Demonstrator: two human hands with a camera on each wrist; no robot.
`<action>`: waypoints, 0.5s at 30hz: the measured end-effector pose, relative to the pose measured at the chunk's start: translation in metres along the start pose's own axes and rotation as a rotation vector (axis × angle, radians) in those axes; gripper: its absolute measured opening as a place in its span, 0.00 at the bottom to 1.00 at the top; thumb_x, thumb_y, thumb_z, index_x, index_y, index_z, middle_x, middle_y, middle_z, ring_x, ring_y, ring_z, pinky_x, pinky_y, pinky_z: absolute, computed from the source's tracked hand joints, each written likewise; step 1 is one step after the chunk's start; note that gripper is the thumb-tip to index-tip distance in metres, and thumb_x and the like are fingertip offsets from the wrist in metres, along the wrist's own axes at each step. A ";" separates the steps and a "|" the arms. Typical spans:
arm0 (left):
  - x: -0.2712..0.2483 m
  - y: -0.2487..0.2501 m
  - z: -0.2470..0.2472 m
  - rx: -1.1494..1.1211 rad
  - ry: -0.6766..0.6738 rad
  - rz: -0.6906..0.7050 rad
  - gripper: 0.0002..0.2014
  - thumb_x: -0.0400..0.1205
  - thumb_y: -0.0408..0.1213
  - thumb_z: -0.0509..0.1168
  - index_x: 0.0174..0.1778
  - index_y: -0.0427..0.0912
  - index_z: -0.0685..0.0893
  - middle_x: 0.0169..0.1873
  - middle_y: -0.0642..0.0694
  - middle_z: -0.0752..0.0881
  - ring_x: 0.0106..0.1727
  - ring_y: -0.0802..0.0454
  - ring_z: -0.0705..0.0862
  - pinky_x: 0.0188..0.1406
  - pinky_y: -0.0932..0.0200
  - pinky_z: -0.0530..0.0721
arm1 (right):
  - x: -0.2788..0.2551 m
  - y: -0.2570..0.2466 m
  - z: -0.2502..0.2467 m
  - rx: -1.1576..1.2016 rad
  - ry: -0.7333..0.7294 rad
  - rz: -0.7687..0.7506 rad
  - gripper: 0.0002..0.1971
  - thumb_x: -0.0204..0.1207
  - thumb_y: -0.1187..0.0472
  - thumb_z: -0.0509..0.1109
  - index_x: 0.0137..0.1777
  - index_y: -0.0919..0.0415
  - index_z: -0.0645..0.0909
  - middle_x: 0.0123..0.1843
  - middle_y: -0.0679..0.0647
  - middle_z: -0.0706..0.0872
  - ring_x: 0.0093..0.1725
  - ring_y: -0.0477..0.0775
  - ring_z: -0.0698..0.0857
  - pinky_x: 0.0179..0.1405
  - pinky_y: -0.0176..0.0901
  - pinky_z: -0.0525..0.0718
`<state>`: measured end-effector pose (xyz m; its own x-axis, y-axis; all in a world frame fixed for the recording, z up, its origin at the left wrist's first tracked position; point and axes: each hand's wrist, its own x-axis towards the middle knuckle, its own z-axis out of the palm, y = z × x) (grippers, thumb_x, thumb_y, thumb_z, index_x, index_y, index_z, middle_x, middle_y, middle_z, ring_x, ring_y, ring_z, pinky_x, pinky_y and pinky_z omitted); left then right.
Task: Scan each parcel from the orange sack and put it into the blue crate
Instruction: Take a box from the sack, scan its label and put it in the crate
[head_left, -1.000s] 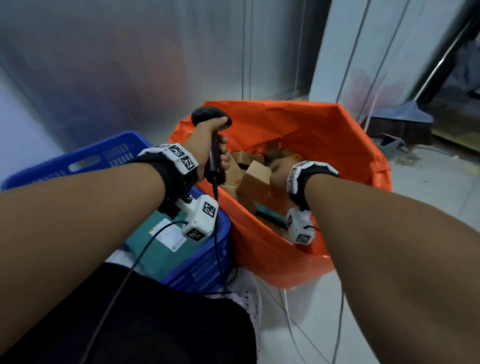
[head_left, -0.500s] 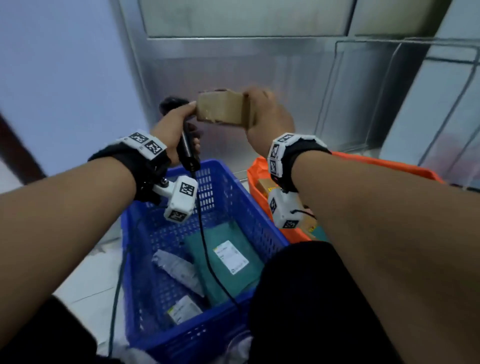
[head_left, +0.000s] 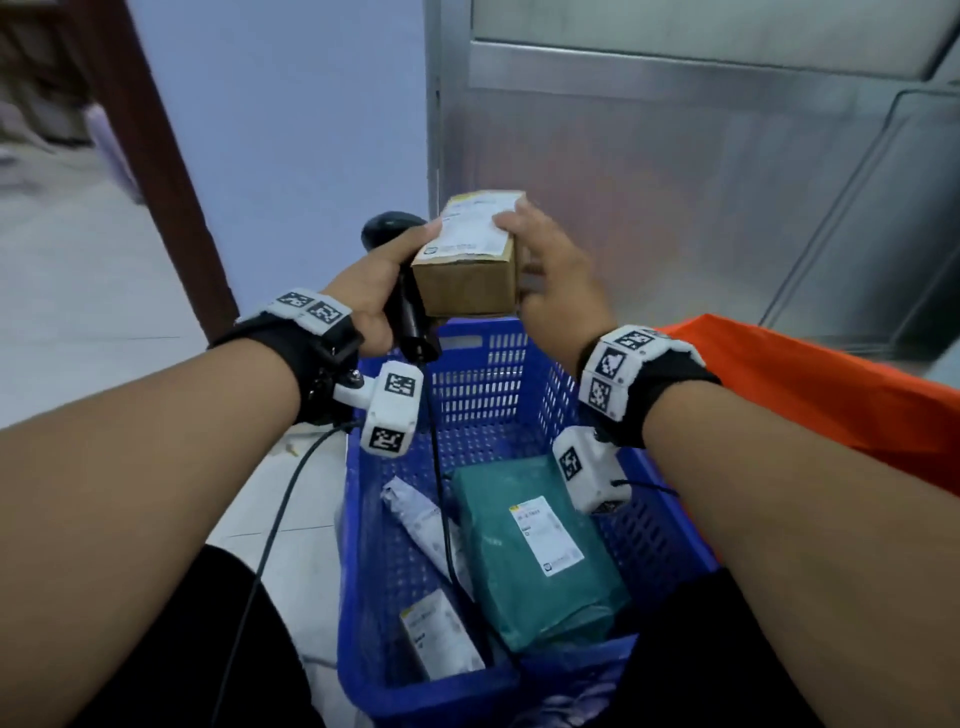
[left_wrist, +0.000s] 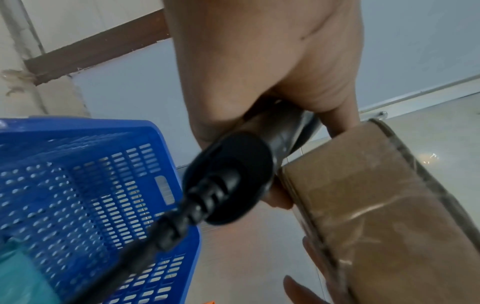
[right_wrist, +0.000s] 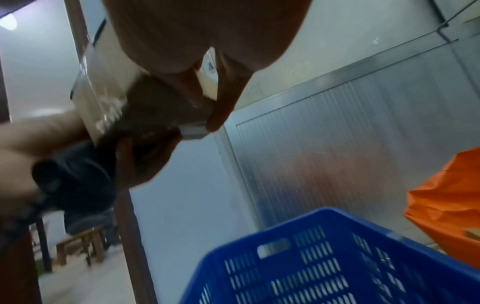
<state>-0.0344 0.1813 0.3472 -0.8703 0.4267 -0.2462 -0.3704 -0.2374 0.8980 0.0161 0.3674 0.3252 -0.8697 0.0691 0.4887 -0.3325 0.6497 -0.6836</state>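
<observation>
Scanning step in hand: right hand grips a box above the crate, label up; left hand is closed on the scanner, thumb touching the box. The scanner's aim is unclear. Next: read the label, then lower the box. 3 parcels lie inside; the cable trails in; the sack is on the right.
</observation>
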 end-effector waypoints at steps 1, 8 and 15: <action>0.002 0.000 -0.003 -0.005 0.009 0.012 0.13 0.82 0.51 0.72 0.49 0.44 0.91 0.41 0.45 0.94 0.37 0.49 0.92 0.33 0.57 0.90 | 0.005 -0.002 0.000 0.080 0.015 0.046 0.40 0.67 0.75 0.64 0.74 0.35 0.73 0.79 0.46 0.75 0.66 0.59 0.86 0.58 0.59 0.89; 0.014 -0.015 -0.025 -0.008 0.111 0.073 0.20 0.82 0.40 0.74 0.67 0.35 0.87 0.57 0.37 0.93 0.54 0.42 0.94 0.42 0.48 0.93 | 0.008 -0.009 0.003 0.334 -0.004 0.458 0.34 0.83 0.55 0.68 0.86 0.50 0.59 0.78 0.54 0.74 0.70 0.57 0.80 0.50 0.56 0.92; 0.011 -0.021 -0.027 0.030 0.034 0.095 0.19 0.83 0.37 0.73 0.68 0.34 0.86 0.59 0.37 0.92 0.57 0.39 0.93 0.47 0.43 0.93 | -0.003 0.004 0.004 0.404 -0.363 0.674 0.26 0.77 0.44 0.76 0.67 0.61 0.79 0.66 0.63 0.85 0.56 0.60 0.90 0.53 0.68 0.90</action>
<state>-0.0447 0.1668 0.3158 -0.9116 0.3738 -0.1714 -0.2764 -0.2485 0.9284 0.0158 0.3667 0.3186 -0.9679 0.0518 -0.2461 0.2514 0.2336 -0.9393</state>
